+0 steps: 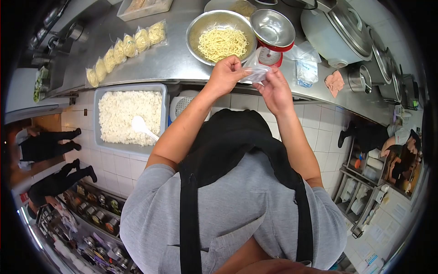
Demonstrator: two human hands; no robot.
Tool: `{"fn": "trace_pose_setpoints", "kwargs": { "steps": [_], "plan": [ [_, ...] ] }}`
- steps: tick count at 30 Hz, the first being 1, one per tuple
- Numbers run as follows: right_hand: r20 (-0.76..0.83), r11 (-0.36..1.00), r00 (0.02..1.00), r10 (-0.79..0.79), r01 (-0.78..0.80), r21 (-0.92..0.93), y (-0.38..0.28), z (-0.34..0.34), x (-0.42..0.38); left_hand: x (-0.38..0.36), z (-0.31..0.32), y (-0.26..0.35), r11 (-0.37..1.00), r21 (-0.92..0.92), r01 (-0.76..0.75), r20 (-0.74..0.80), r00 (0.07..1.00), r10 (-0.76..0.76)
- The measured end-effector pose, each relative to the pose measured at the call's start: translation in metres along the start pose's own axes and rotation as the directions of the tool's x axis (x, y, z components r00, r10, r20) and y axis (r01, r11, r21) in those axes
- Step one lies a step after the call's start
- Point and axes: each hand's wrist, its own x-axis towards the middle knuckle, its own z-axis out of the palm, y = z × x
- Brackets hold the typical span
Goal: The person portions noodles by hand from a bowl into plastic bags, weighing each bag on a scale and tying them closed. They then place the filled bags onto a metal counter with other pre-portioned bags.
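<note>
Between my two hands is a clear plastic bag [257,73], held at the front edge of the steel counter. My left hand [224,76] pinches one side of its edge between thumb and fingers. On the other side, the fingers of my right hand [277,90] grip the bag. Just beyond my left hand sits a perforated metal colander [194,34] with a heap of yellow noodles [223,43] in it. A red kitchen scale [270,56] with a steel bowl [273,27] on top stands behind the bag, its dial partly covered.
Several bagged noodle portions [119,51] line the counter [175,64] at left. Below them is a grey tub [96,114] of white rice with a white scoop [143,127]. Rightward are a plastic pack [307,72], a pinkish cloth [335,83] and a large cooker [319,34]. Other people stand at both sides.
</note>
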Motion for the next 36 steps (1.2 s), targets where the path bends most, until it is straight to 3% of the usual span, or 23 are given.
{"fn": "trace_pose_setpoints", "kwargs": {
  "steps": [1,2,6,8,9,11,13,16,17,18,19,21,22,23,24,25,27,29,31,32,33,34,36],
  "plan": [
    [0.058,0.927,0.998,0.008,-0.029,0.373,-0.003,-0.006,-0.002,0.002,-0.001,-0.004,0.987,0.123,-0.107,-0.011,0.994,0.109],
    [0.144,0.888,0.989,0.024,-0.087,0.451,-0.004,-0.010,-0.005,0.003,0.002,-0.008,0.998,0.052,-0.039,-0.019,0.999,0.040],
    [0.136,0.830,0.987,0.087,-0.148,0.538,0.009,-0.017,-0.013,0.011,0.017,-0.020,0.994,0.108,-0.010,-0.058,0.998,0.016],
    [0.154,0.958,0.988,0.009,-0.053,0.283,0.021,-0.031,-0.006,0.017,0.022,-0.013,0.965,-0.079,0.251,-0.105,0.960,-0.259],
    [0.146,0.957,0.989,0.010,-0.052,0.287,0.023,-0.034,-0.004,0.015,0.023,-0.012,0.963,-0.078,0.258,-0.099,0.959,-0.265],
    [-0.117,0.972,0.993,0.033,-0.059,-0.229,0.027,-0.039,0.001,0.014,0.023,-0.009,0.800,-0.440,0.408,0.166,0.912,-0.374],
    [-0.201,0.992,0.978,0.053,-0.074,-0.099,0.013,-0.029,0.000,0.016,0.030,-0.017,0.773,-0.496,0.396,0.200,0.918,-0.343],
    [-0.179,0.989,0.974,0.140,-0.130,0.063,0.010,-0.027,-0.002,0.014,0.030,-0.022,0.867,-0.369,0.334,0.147,0.942,-0.300],
    [-0.180,0.979,0.976,0.118,-0.084,0.185,0.011,-0.027,-0.001,0.011,0.028,-0.024,0.977,-0.034,0.210,0.153,0.967,-0.203],
    [-0.184,0.952,0.978,0.098,-0.039,0.303,0.012,-0.024,-0.002,0.009,0.027,-0.025,0.952,0.301,0.048,0.191,0.975,-0.110],
    [-0.184,0.952,0.978,0.103,-0.043,0.303,0.013,-0.020,-0.005,0.009,0.027,-0.029,0.952,0.300,0.053,0.189,0.975,-0.113],
    [-0.148,0.968,0.979,0.141,-0.105,0.226,0.013,-0.013,-0.009,0.016,0.029,-0.029,0.948,-0.167,0.272,0.008,0.961,-0.275],
    [-0.145,0.969,0.979,0.140,-0.106,0.224,0.015,-0.017,-0.008,0.017,0.024,-0.026,0.884,-0.296,0.363,0.055,0.930,-0.364],
    [-0.109,0.978,0.990,0.092,-0.110,-0.174,0.020,-0.027,-0.008,0.016,0.024,-0.024,0.884,-0.297,0.361,0.053,0.931,-0.362],
    [-0.057,0.834,0.996,0.062,-0.083,-0.545,0.023,-0.032,-0.008,0.013,0.025,-0.024,0.859,-0.362,0.362,0.080,0.930,-0.358],
    [-0.056,0.834,0.996,0.064,-0.084,-0.545,0.028,-0.035,-0.005,0.011,0.026,-0.024,0.829,-0.424,0.364,0.106,0.929,-0.353],
    [-0.159,0.992,0.985,0.063,-0.080,-0.103,0.031,-0.034,0.001,0.007,0.026,-0.030,0.837,-0.417,0.355,0.106,0.933,-0.343],
    [-0.194,0.994,0.975,0.113,-0.111,0.021,0.027,-0.027,0.000,0.001,0.028,-0.030,0.968,-0.165,0.191,0.110,0.978,-0.175],
    [-0.221,0.980,0.961,0.165,-0.135,0.144,0.030,-0.020,0.001,-0.001,0.024,-0.024,0.978,-0.128,0.163,0.100,0.984,-0.151],
    [-0.244,0.975,0.969,-0.046,-0.010,-0.223,0.040,-0.019,0.001,-0.002,0.022,-0.021,0.985,-0.070,0.158,0.045,0.987,-0.155],
    [-0.185,0.820,0.950,-0.253,0.108,-0.562,0.039,-0.010,0.002,-0.002,0.020,-0.015,0.988,-0.012,0.152,-0.011,0.988,-0.152],
    [-0.181,0.820,0.951,-0.251,0.110,-0.562,0.034,-0.004,0.004,0.000,0.017,-0.010,0.989,-0.012,0.150,-0.016,0.988,-0.150],
    [0.053,0.621,0.950,-0.306,0.242,-0.746,0.022,0.004,0.002,0.000,0.010,-0.007,0.983,0.185,-0.004,0.214,0.976,-0.036]
  ]
}}
